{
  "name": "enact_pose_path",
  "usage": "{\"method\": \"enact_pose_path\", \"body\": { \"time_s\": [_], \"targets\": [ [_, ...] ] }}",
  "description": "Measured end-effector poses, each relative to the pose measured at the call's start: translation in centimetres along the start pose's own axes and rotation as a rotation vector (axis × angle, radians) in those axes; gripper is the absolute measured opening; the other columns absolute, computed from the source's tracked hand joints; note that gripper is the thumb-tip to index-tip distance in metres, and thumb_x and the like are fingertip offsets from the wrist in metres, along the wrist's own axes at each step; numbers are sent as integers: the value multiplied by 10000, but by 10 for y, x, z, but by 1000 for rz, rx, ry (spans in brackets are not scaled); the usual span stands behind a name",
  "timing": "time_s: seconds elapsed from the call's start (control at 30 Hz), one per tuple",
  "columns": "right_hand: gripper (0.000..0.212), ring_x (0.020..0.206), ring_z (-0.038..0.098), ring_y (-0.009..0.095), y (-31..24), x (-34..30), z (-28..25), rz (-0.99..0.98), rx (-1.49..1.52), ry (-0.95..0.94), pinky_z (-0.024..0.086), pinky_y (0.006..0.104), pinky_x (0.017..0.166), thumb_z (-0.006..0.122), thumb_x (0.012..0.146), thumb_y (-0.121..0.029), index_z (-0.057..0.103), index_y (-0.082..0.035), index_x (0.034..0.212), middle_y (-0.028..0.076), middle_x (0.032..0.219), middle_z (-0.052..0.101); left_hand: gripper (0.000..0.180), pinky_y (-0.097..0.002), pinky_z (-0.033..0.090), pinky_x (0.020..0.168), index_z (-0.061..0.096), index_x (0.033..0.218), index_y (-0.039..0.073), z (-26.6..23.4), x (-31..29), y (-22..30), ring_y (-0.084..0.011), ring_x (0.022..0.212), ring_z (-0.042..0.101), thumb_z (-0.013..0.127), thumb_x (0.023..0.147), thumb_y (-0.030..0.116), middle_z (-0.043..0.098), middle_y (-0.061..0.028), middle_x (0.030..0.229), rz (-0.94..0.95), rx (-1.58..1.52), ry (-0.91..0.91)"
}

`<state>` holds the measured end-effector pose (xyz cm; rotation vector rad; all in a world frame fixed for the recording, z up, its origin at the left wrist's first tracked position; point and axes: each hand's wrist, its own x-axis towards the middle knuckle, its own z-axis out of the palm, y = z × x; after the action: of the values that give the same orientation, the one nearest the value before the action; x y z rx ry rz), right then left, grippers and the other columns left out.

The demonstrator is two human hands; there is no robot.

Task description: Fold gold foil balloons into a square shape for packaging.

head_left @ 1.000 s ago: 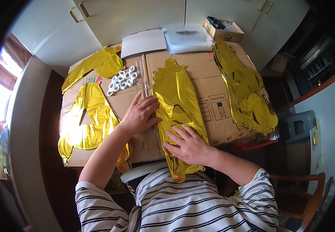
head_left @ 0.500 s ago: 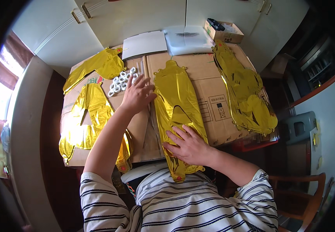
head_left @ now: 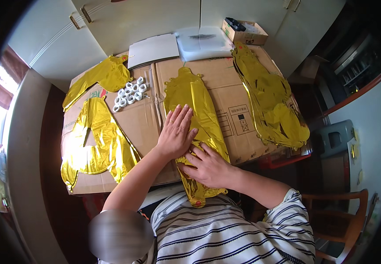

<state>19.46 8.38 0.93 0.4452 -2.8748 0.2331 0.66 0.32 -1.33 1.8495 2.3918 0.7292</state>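
A long flat gold foil balloon (head_left: 195, 110) lies down the middle of the flattened cardboard (head_left: 225, 83) that covers the table. My left hand (head_left: 177, 132) rests flat on the balloon's left side, fingers spread. Just below it, my right hand (head_left: 208, 167) presses flat on the balloon's lower part near the table's front edge. The balloon's tail hangs over that edge toward my striped shirt. Neither hand grips anything.
More gold foil balloons lie at the left (head_left: 98, 141), back left (head_left: 105, 77) and right (head_left: 269, 101). A cluster of small white tape rolls (head_left: 129, 92) sits at the back left. White sheets (head_left: 153, 49), a plastic packet (head_left: 203, 42) and a small cardboard box (head_left: 245, 31) line the back.
My left hand has come back from the white rolls at the back left and now lies flat on the middle balloon. My right hand has stayed in place.
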Motion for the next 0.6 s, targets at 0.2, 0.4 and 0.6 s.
{"method": "enact_pose_path", "body": {
  "time_s": [0.2,0.4,0.6],
  "targets": [
    [438,1329,483,403,-10,-3,-5,-7,-23,-10,347,587,1132,666,894,-319,650,-137,1292,186,1349,567,692,-509,146,1259,334,1565,13,3,0,-1,-395,1538,225,533,1024,395,313,-205,1635,6,51,-17],
    [451,1300,505,404,-42,-26,-10,-87,110,-45,335,579,1143,676,853,-334,688,-40,1195,192,1346,592,713,-514,143,1258,298,1581,17,5,0,2,-392,1543,215,539,1022,390,275,-214,1650,9,91,-33],
    [379,1250,595,283,-1,-46,-48,72,269,294,420,486,1115,696,917,-206,680,-49,1262,129,1278,667,755,-561,128,1248,290,1588,27,6,-2,2,-413,1545,201,580,994,392,251,-229,1656,36,109,34]
  ]
}}
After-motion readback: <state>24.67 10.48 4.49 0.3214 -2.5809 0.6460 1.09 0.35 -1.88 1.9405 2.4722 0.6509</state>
